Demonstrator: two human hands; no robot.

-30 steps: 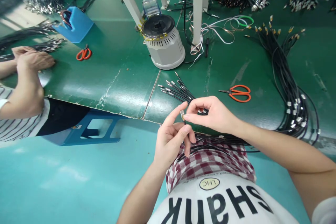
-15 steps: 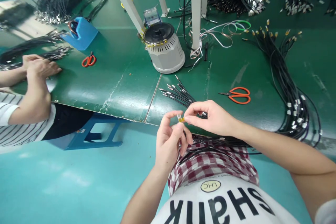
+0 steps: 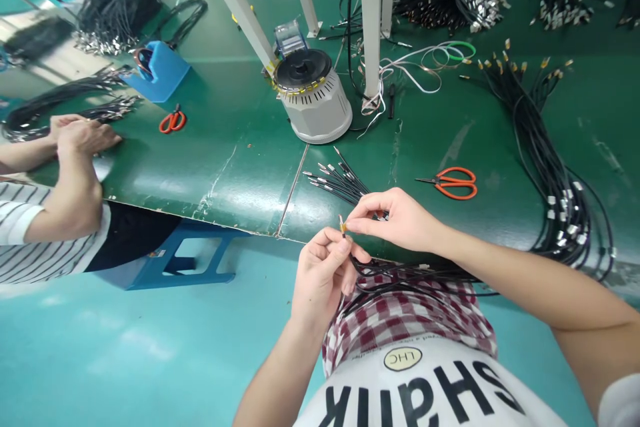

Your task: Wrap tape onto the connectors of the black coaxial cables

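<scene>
Between thumb and fingers, my left hand (image 3: 317,277) grips a black cable (image 3: 344,235) just below its upright end, over the table's front edge. A small piece of yellow tape (image 3: 343,227) sits at that end. My right hand (image 3: 400,220) is closed in a pinch, its thumb and forefinger on the tape. Behind the right hand lies a bunch of black cables (image 3: 340,180) with metal ends. More black cables (image 3: 425,272) stretch across my lap.
A round grey tape dispenser (image 3: 320,110) stands beyond the cables. Orange-handled scissors (image 3: 456,183) lie to the right, near a long cable bundle (image 3: 537,147). White posts (image 3: 373,27) rise behind. At left, a co-worker's hands (image 3: 85,137) rest near a blue tape holder (image 3: 163,73) and scissors (image 3: 173,121).
The left forefinger has drawn back and down from the cable end, which now shows more plainly. The yellow tape now lies closer against the cable. My right hand has shifted slightly left.
</scene>
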